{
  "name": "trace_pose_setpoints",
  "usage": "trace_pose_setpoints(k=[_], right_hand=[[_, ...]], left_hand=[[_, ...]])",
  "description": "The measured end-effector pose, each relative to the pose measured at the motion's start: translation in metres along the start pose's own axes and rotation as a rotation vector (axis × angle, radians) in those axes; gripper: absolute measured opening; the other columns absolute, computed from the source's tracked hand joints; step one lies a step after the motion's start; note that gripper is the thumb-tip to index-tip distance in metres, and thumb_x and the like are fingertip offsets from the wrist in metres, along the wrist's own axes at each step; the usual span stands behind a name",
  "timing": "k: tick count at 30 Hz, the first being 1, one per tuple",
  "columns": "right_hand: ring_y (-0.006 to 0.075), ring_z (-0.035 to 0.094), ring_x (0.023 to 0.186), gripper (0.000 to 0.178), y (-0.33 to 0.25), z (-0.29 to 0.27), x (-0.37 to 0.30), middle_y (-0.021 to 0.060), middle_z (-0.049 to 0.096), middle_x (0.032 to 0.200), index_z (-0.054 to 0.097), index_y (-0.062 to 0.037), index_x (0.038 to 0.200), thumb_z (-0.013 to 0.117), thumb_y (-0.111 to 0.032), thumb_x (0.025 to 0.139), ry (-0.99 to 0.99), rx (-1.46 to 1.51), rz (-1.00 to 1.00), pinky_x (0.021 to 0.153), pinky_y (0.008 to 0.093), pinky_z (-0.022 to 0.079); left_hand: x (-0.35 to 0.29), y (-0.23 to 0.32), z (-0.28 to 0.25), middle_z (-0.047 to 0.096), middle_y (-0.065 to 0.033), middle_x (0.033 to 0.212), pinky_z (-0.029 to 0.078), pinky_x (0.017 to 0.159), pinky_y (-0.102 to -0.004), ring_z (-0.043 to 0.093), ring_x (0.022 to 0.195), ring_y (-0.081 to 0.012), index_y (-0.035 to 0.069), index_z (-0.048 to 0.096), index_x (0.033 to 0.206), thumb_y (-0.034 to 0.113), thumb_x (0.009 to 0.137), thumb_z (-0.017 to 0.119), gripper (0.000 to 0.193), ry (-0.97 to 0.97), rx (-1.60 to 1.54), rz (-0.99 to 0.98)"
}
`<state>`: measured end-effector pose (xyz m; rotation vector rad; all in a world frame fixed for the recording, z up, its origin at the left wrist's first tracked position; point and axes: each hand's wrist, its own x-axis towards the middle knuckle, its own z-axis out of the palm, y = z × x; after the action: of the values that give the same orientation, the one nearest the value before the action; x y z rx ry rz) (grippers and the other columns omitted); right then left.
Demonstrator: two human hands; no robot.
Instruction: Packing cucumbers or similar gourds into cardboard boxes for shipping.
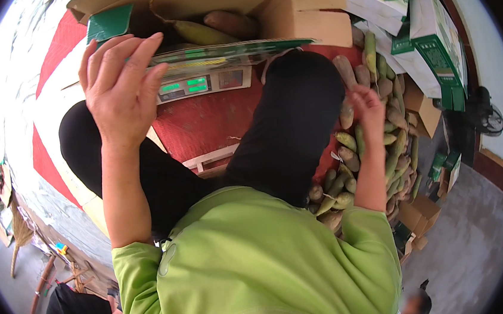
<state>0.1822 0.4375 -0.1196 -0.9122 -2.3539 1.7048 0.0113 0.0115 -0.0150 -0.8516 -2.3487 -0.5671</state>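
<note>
Left hand (120, 91) on box flap (224, 50); right hand (370, 108) on corn pile (393, 138)

Brown carton (304, 9) above green-lit scale screen (184, 86).

The open box (305, 15) is matt brown cardboard, the scale (203, 84) has a glossy plastic face, the shirt (255, 270) is soft green cloth, and the corn cobs (393, 138) look rough and husky.

The floor (200, 122) is covered by a red and white mat. A weighing scale (203, 84) sits on it with an open cardboard box (286, 10) on top. A big pile of corn cobs (390, 139) lies on the floor beside it, next to green and white boxes (432, 33).
</note>
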Motion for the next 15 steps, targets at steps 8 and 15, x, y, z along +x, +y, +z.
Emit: trace_pose_setpoints(k=[8, 15], right_hand=[[0.037, 0.067, 0.085, 0.018, 0.178, 0.048, -0.119, 0.02, 0.068, 0.087, 0.07, -0.0107, 0.099, 0.065, -0.017, 0.083, -0.086, -0.531, 0.029, 0.071, 0.0429, 0.054], [0.0341, 0.068, 0.082, 0.021, 0.235, 0.104, -0.181, 0.0184, 0.069, 0.086, 0.07, -0.0095, 0.095, 0.068, -0.022, 0.078, -0.095, -0.153, 0.449, 0.072, 0.0422, 0.053]], left_hand=[[-0.008, -0.003, 0.005, 0.068, -0.0097, 0.101, 0.044, 0.093, -0.0376, 0.061, 0.101, -0.0269, 0.003, 0.071, 0.106, 0.004, 0.083, 0.064, 0.025, -0.031, -0.024, -0.023], [-0.009, -0.036, 0.006, 0.069, -0.0106, 0.103, 0.049, 0.088, -0.0392, 0.064, 0.098, -0.0274, -0.004, 0.068, 0.106, 0.007, 0.096, 0.053, 0.021, -0.073, 0.01, 0.206]])
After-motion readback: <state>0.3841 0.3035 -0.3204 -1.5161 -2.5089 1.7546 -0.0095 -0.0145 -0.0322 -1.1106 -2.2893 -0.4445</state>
